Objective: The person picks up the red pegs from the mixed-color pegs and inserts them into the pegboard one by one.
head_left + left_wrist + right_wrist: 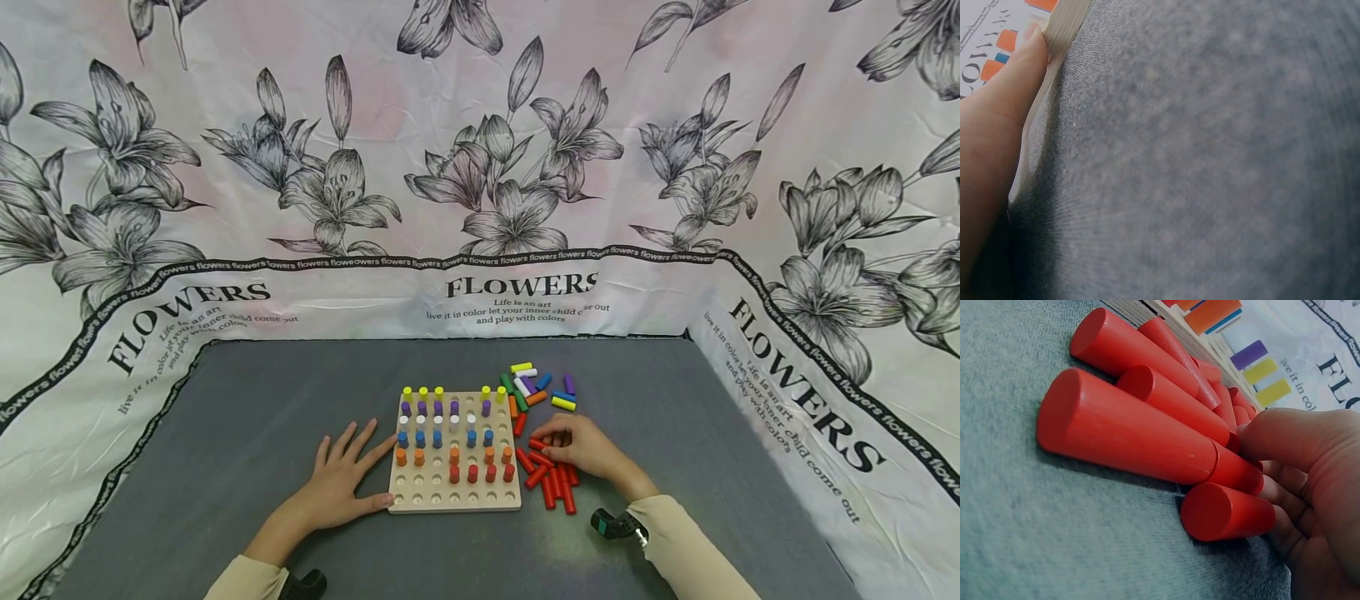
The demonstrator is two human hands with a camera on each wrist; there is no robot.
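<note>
At the left edge of the board (427, 490), the left hand (337, 487) lies with fingers spread straight, gripping nothing, index finger and thumb touching the wood as if to steady it. Standing pegs (453, 473) run in gapped rows: yellow at the far edge, then purple, white, blue, orange and red; the red row lacks pegs in its three leftmost holes (418, 480), and the row along the near edge has none. Just beyond the right edge are mixed pegs (537, 398) by the far right corner and loose red pegs (567, 500) towards the near right corner. Over the red ones the right hand (581, 447) bends its fingers, touching some; whether it pinches one, I cannot tell. Picking out a red peg seems the step in hand, and the next move would call for a clean pinch on one, clear of its neighbours. Beneath is a dark grey table (300, 383); a pale drape (360, 308) with printed lilies rises along its left, far and right edges.
</note>
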